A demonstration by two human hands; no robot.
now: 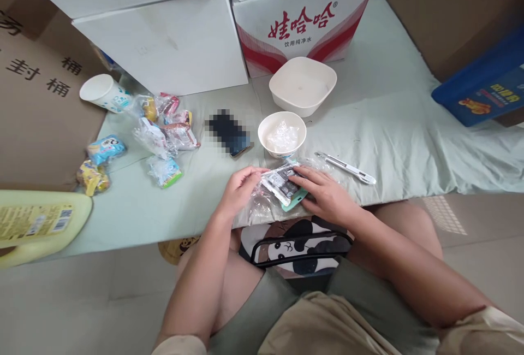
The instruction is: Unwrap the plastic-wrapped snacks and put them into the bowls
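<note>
Near the front edge of the cloth-covered table, a dark printed packet (280,181) lies in clear plastic wrap. My left hand (242,188) pinches the wrap at the packet's left side, thumb against fingers. On the packet's right part rests my right hand (321,188), fingers stretched out over it. A mint-green edge (293,202) shows beneath the packet; what it belongs to is hidden. Just behind stands a small white bowl (264,125) with crumpled clear plastic (282,135) inside. To the right lies a white utility knife (347,168), apart from my hand.
A larger white bowl (303,84) stands before a white carton (305,22). Left are a phone (235,139), several wrapped snacks (176,128), a tipped paper cup (104,93) and a yellow bottle (45,224). A blue container (483,82) is at the right.
</note>
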